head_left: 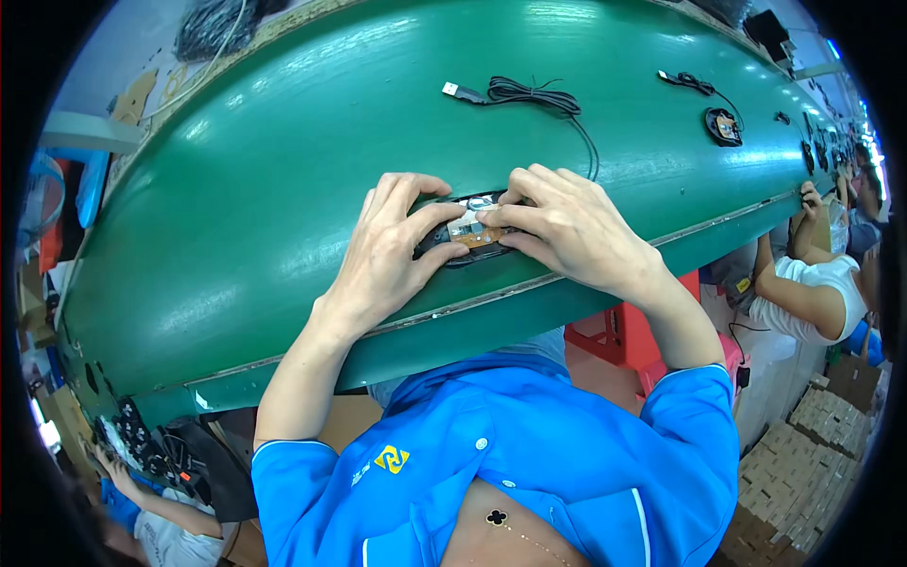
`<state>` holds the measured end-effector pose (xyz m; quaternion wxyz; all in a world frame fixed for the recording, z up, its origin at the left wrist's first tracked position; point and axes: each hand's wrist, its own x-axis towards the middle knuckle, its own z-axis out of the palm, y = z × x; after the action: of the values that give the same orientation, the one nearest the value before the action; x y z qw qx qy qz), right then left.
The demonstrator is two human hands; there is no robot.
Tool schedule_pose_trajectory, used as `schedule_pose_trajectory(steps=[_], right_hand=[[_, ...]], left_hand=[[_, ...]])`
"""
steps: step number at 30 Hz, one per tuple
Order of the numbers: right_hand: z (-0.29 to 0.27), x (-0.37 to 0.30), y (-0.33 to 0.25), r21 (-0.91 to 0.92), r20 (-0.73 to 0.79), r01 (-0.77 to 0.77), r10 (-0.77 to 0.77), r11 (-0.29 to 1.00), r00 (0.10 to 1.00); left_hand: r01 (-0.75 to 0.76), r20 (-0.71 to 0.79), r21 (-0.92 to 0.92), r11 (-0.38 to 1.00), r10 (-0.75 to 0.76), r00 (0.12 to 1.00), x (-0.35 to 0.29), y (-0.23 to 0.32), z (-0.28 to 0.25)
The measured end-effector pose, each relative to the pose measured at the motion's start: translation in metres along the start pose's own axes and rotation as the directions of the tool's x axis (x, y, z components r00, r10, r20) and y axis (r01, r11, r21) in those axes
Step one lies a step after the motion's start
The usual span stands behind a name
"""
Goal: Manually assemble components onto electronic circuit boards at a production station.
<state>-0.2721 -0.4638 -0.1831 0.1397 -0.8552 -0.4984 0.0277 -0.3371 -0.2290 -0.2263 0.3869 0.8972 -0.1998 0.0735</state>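
Observation:
On the green belt in front of me lies an opened computer mouse, its black lower shell showing a tan circuit board. My left hand grips its left end, thumb on the near side and fingers curled over the far side. At the right end my right hand has its thumb and fingers pressed on the shell and the board's edge. The fingertips partly hide the board. From the mouse's far side a black cable runs back to a tied coil with a USB plug.
Another opened mouse with its coiled cable lies farther right on the belt. Several more lie beyond it. People work at the right and lower left. A red stool and stacked cartons stand on the right.

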Motion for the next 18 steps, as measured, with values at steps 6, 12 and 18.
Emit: schedule_pose_trajectory(steps=[6,12,18], right_hand=[[0.008,-0.005,0.005,0.193,-0.084,-0.063,0.080,0.979,0.993],[0.018,-0.015,0.009,0.292,-0.175,-0.076,0.132,0.953,0.976],[0.014,-0.010,0.007,0.189,-0.171,-0.078,0.111,0.979,0.979]], left_hand=[[-0.012,0.013,0.015,1.000,0.012,1.000,-0.003,-0.005,-0.004],[0.006,0.022,-0.012,1.000,-0.006,1.000,-0.002,-0.005,-0.006],[-0.009,0.035,0.011,1.000,0.008,0.999,0.000,-0.007,-0.008]])
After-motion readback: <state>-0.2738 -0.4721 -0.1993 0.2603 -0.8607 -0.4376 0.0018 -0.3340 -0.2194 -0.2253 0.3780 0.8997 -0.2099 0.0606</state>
